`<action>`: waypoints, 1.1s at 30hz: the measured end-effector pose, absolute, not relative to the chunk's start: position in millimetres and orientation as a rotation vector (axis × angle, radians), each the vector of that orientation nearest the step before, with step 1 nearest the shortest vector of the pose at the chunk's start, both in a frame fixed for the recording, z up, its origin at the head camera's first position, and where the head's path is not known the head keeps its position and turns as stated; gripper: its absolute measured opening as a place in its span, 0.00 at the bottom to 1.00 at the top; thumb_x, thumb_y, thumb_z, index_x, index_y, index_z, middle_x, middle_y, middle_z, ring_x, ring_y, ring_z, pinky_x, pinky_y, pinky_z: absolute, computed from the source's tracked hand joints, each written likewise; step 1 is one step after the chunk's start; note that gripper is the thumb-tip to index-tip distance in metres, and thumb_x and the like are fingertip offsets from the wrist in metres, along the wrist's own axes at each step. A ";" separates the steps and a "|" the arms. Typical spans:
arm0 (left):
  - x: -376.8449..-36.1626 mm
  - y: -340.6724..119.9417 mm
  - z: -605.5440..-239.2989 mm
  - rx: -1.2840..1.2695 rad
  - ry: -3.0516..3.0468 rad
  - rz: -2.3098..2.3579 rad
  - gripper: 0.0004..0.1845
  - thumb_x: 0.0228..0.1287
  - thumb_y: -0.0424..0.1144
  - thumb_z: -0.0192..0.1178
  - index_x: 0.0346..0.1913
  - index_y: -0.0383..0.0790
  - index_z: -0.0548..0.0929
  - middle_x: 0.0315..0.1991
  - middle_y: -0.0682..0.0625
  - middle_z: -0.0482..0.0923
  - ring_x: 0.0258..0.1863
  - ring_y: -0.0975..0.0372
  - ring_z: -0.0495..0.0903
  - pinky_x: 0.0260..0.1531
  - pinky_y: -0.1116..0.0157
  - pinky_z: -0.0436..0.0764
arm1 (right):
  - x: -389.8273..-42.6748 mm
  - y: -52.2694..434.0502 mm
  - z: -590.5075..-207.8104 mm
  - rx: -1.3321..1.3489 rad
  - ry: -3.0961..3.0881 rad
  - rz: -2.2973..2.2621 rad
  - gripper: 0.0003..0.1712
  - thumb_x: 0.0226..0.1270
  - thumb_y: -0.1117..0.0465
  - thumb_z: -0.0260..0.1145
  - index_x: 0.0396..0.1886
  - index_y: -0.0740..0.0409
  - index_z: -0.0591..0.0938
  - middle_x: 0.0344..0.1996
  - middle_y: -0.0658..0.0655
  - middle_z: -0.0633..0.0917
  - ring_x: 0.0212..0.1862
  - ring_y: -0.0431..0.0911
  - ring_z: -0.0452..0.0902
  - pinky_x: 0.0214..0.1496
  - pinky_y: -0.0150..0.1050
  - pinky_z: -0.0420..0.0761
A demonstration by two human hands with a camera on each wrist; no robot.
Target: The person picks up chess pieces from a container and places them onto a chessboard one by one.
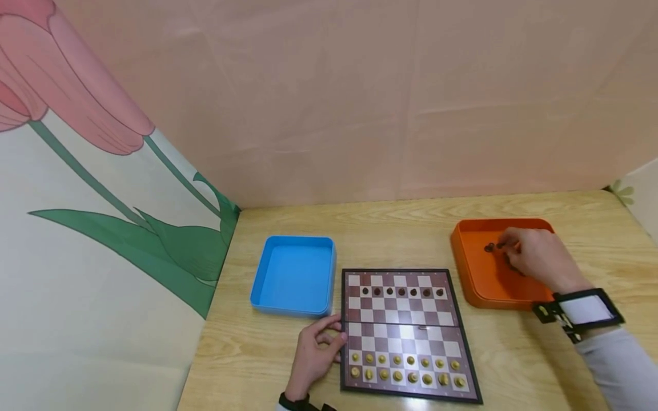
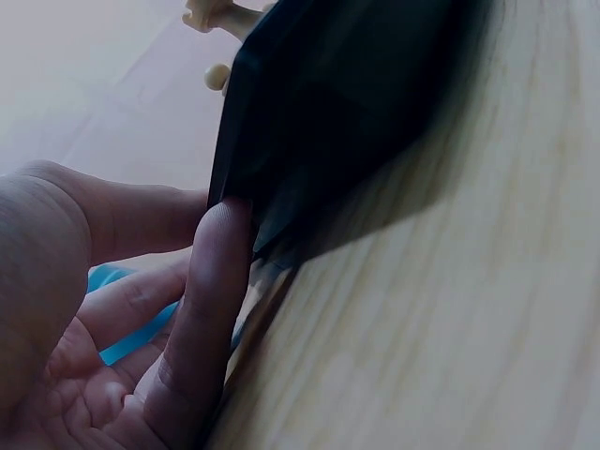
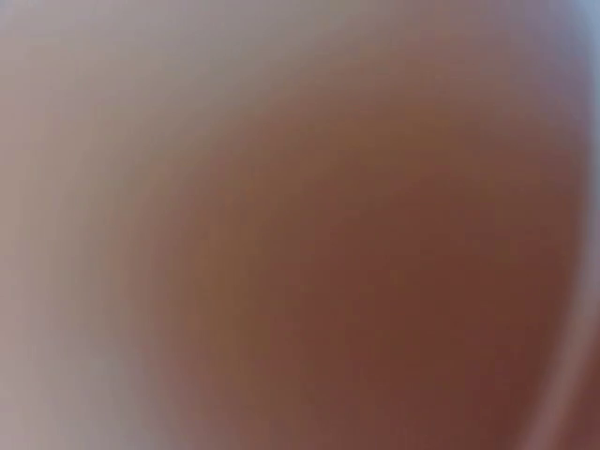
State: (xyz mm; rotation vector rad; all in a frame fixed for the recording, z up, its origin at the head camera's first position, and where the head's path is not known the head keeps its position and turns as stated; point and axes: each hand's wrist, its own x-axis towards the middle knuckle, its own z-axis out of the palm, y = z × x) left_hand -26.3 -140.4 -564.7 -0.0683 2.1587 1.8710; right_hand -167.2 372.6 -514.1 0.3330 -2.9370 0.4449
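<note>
A folding chessboard (image 1: 396,314) lies on the table with dark pawns (image 1: 402,291) in a row on its far half and two rows of gold pieces (image 1: 397,376) along its near side. My left hand (image 1: 315,351) pinches the board's left edge between thumb and finger; the left wrist view shows the thumb (image 2: 220,253) against the dark rim (image 2: 230,141). Inside the orange tray (image 1: 465,268), my right hand (image 1: 537,257) has its fingertips together at a small dark chess piece (image 1: 500,245). More dark pieces (image 1: 489,248) lie just left of it. The right wrist view is blurred.
A blue tray (image 1: 333,279) stands behind and left of the board. The wooden table (image 1: 401,234) meets a pink backdrop (image 1: 329,142) at the back. A small metal catch (image 1: 422,327) shows at the board's middle fold.
</note>
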 end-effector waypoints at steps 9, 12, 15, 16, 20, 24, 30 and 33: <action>-32.6 -138.8 -563.7 -0.059 2.162 1.877 0.25 0.69 0.35 0.73 0.67 0.40 0.84 0.50 0.42 0.85 0.30 0.64 0.86 0.26 0.61 0.93 | -164.4 369.2 -505.4 0.313 -2.935 0.451 0.10 0.64 0.69 0.73 0.44 0.67 0.86 0.29 0.60 0.88 0.21 0.43 0.67 0.19 0.33 0.64; -31.6 -139.1 -563.5 -0.059 2.157 1.890 0.25 0.68 0.35 0.73 0.67 0.39 0.84 0.50 0.43 0.85 0.29 0.64 0.85 0.25 0.62 0.93 | -162.3 365.6 -503.1 0.325 -2.930 0.452 0.10 0.66 0.69 0.72 0.45 0.68 0.85 0.30 0.61 0.88 0.22 0.43 0.67 0.20 0.33 0.64; -28.1 -139.2 -563.5 -0.071 2.151 1.893 0.25 0.68 0.34 0.73 0.66 0.38 0.85 0.50 0.42 0.85 0.29 0.64 0.85 0.24 0.62 0.93 | -157.3 360.9 -502.2 0.353 -2.917 0.459 0.09 0.66 0.69 0.73 0.43 0.67 0.86 0.30 0.60 0.89 0.23 0.43 0.70 0.21 0.33 0.68; -26.6 -139.1 -563.6 -0.076 2.150 1.893 0.25 0.67 0.34 0.74 0.66 0.38 0.85 0.50 0.42 0.85 0.28 0.64 0.85 0.24 0.61 0.93 | -155.0 359.5 -502.4 0.362 -2.914 0.460 0.09 0.65 0.70 0.74 0.43 0.67 0.86 0.31 0.60 0.89 0.24 0.42 0.71 0.21 0.33 0.69; -22.6 -138.8 -564.9 -0.103 2.132 1.897 0.25 0.67 0.34 0.74 0.66 0.38 0.85 0.50 0.43 0.85 0.28 0.64 0.85 0.24 0.61 0.93 | -146.4 351.1 -500.7 0.363 -2.906 0.504 0.09 0.63 0.71 0.75 0.42 0.66 0.86 0.34 0.61 0.90 0.26 0.42 0.75 0.22 0.31 0.74; -21.8 -139.1 -565.4 -0.122 2.109 1.907 0.25 0.67 0.34 0.73 0.67 0.39 0.84 0.50 0.44 0.85 0.30 0.64 0.85 0.25 0.61 0.93 | -137.4 338.5 -493.0 0.351 -2.885 0.589 0.09 0.63 0.73 0.75 0.42 0.64 0.86 0.37 0.61 0.90 0.28 0.43 0.74 0.21 0.29 0.74; -22.7 -139.7 -564.9 -0.130 2.086 1.923 0.25 0.67 0.33 0.73 0.67 0.38 0.84 0.50 0.43 0.85 0.30 0.63 0.85 0.24 0.61 0.93 | -126.0 313.2 -479.7 0.444 -2.762 0.615 0.13 0.58 0.72 0.80 0.40 0.57 0.89 0.37 0.54 0.89 0.31 0.42 0.76 0.25 0.29 0.78; -24.6 -139.8 -564.5 -0.118 2.087 1.932 0.25 0.68 0.34 0.73 0.67 0.38 0.84 0.50 0.43 0.85 0.30 0.63 0.85 0.24 0.61 0.93 | -122.0 295.4 -474.7 0.498 -2.726 0.585 0.14 0.56 0.71 0.82 0.41 0.55 0.90 0.38 0.53 0.90 0.33 0.43 0.80 0.30 0.34 0.84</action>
